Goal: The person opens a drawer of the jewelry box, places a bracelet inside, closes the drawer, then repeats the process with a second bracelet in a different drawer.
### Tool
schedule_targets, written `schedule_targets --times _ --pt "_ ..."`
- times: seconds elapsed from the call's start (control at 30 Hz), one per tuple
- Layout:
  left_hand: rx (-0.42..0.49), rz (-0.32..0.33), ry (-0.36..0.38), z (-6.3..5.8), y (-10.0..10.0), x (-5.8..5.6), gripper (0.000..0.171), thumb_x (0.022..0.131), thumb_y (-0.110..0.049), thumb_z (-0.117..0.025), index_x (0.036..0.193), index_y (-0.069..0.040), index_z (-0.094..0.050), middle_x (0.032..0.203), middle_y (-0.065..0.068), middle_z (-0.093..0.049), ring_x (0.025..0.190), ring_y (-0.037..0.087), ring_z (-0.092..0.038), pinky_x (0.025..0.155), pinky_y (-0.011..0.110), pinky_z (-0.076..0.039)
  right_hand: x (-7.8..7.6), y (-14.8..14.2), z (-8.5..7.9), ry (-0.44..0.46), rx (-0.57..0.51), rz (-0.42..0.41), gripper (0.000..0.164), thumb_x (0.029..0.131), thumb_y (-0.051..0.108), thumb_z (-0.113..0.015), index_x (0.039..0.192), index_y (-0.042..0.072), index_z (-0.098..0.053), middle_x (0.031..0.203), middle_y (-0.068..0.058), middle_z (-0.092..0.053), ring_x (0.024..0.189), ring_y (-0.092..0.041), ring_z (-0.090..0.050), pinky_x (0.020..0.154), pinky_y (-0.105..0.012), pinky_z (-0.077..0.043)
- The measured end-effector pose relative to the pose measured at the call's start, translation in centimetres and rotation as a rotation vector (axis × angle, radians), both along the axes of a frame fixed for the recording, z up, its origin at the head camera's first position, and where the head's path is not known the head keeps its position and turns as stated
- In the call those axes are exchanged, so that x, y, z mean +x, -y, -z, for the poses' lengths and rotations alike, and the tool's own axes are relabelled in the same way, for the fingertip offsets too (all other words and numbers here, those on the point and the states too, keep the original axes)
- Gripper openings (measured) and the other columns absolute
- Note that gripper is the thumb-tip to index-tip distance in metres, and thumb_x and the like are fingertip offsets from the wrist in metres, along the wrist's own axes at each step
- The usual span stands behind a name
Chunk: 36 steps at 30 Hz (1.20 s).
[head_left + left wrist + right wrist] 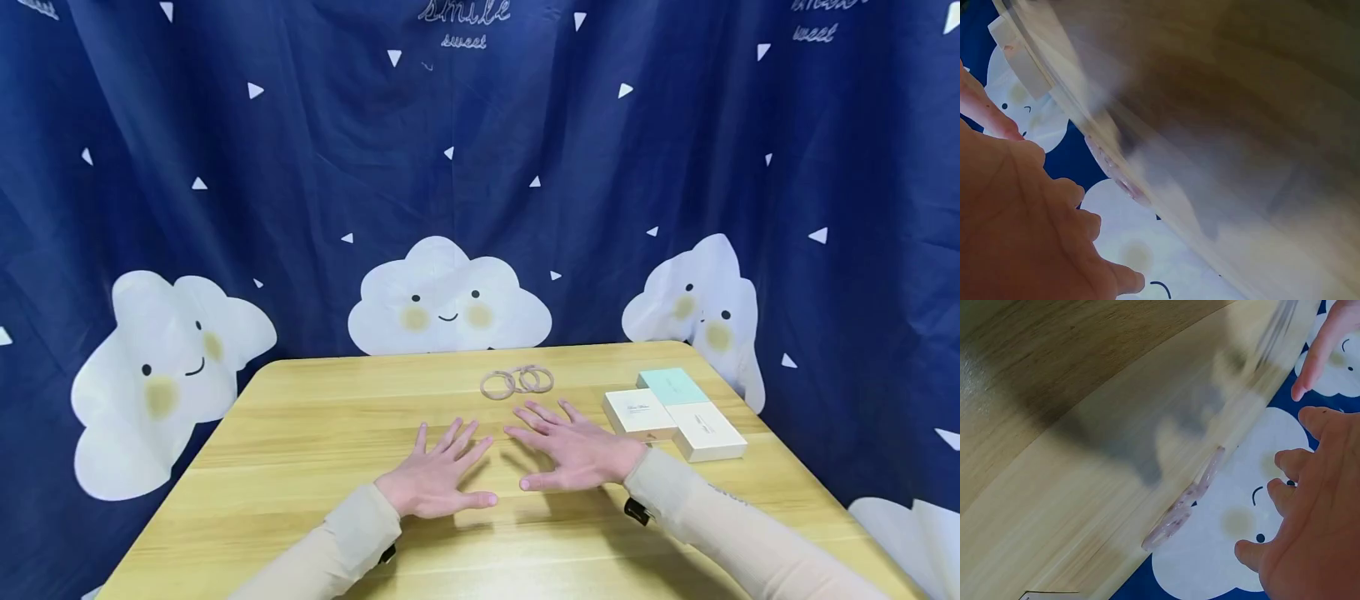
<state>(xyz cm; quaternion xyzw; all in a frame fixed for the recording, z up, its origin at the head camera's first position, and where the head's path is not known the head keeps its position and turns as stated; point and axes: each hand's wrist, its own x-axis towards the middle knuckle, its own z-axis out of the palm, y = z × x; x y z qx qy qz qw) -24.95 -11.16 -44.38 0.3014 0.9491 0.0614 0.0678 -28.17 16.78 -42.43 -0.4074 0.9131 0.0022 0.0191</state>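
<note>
Both hands are held palm down above the wooden table with fingers spread, holding nothing. The left hand (pixel 435 481) is over the middle of the table, its thumb toward the right hand (pixel 573 450). Shadows lie under both hands. Just beyond the right fingertips, pale pink rings (pixel 498 397) lie flat, some overlapping; their material is hard to tell. In the right wrist view these rings (pixel 1169 526) appear along the far table edge. To the right of the right hand sit a mint-green box (pixel 672 386) and two white boxes, one nearer the hand (pixel 637 408) and one farther right (pixel 708 429).
The light wooden table (pixel 300 450) has rounded far corners. Behind it and at its sides hangs a dark blue curtain (pixel 337 150) printed with smiling clouds and white triangles. Each sleeve cuff has a black device under it.
</note>
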Motion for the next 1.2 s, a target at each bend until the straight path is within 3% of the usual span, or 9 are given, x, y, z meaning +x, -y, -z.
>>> schedule_targets --times 0.1,0.33,0.5,0.6,0.77,0.97,1.2 --pt "0.010 0.004 -0.005 0.1 -0.1 -0.2 0.088 0.093 -0.079 -0.034 0.163 -0.027 -0.017 0.170 0.005 -0.001 0.157 0.032 -0.004 0.116 0.074 -0.002 0.1 -0.1 -0.1 -0.022 -0.010 -0.005 0.087 0.092 0.081 -0.031 0.161 0.028 -0.025 0.169 -0.001 -0.013 0.157 -0.029 -0.013 0.118 -0.070 -0.013" --pt "0.037 0.020 -0.019 0.2 -0.7 -1.1 0.089 0.094 -0.077 -0.038 0.163 -0.027 -0.015 0.170 0.008 -0.002 0.157 0.032 -0.004 0.117 0.073 -0.006 -0.4 -0.6 -0.3 -0.131 -0.075 -0.034 0.081 0.094 0.069 -0.049 0.157 0.019 -0.037 0.162 -0.007 -0.037 0.152 -0.030 -0.028 0.116 -0.068 -0.022" --pt "0.045 0.043 -0.069 -0.1 -1.4 -2.0 0.088 0.094 -0.075 -0.040 0.163 -0.025 -0.018 0.170 0.009 -0.007 0.157 0.029 -0.005 0.118 0.070 -0.015 -0.3 -1.2 -0.9 -0.190 -0.118 -0.044 0.075 0.095 0.062 -0.056 0.151 0.013 -0.048 0.153 -0.007 -0.050 0.145 -0.031 -0.041 0.113 -0.065 -0.030" --pt "0.050 0.062 -0.124 -0.1 -2.0 -2.7 0.084 0.096 -0.071 -0.043 0.162 -0.023 -0.025 0.169 0.011 -0.014 0.157 0.029 -0.010 0.118 0.066 -0.022 -0.3 -1.6 -1.0 -0.224 -0.118 -0.041 0.073 0.096 0.065 -0.053 0.147 0.013 -0.053 0.148 -0.007 -0.055 0.140 -0.030 -0.046 0.110 -0.060 -0.036" --pt "0.093 0.105 -0.214 -0.5 -3.3 -3.8 0.072 0.098 -0.059 -0.052 0.154 -0.014 -0.043 0.163 0.012 -0.034 0.153 0.031 -0.027 0.117 0.055 -0.034 -0.3 -2.6 -1.5 -0.193 -0.106 -0.004 0.077 0.096 0.072 -0.041 0.145 0.014 -0.056 0.145 -0.007 -0.058 0.136 -0.031 -0.052 0.109 -0.057 -0.039" --pt "0.198 0.137 -0.280 -1.2 -5.4 -5.0 0.058 0.099 -0.047 -0.057 0.142 -0.007 -0.055 0.147 0.010 -0.055 0.143 0.031 -0.044 0.117 0.043 -0.037 -0.2 -4.1 -2.4 -0.126 -0.128 0.046 0.071 0.097 0.065 -0.050 0.144 0.013 -0.057 0.144 -0.009 -0.059 0.134 -0.033 -0.053 0.111 -0.058 -0.039" --pt "0.195 0.128 -0.293 -2.0 -7.7 -5.6 0.051 0.099 -0.044 -0.058 0.136 -0.009 -0.060 0.135 0.005 -0.064 0.127 0.022 -0.058 0.108 0.037 -0.047 -0.4 -5.9 -2.9 -0.116 -0.162 0.059 0.061 0.099 0.051 -0.059 0.142 0.009 -0.057 0.140 -0.011 -0.061 0.130 -0.032 -0.057 0.109 -0.050 -0.045"
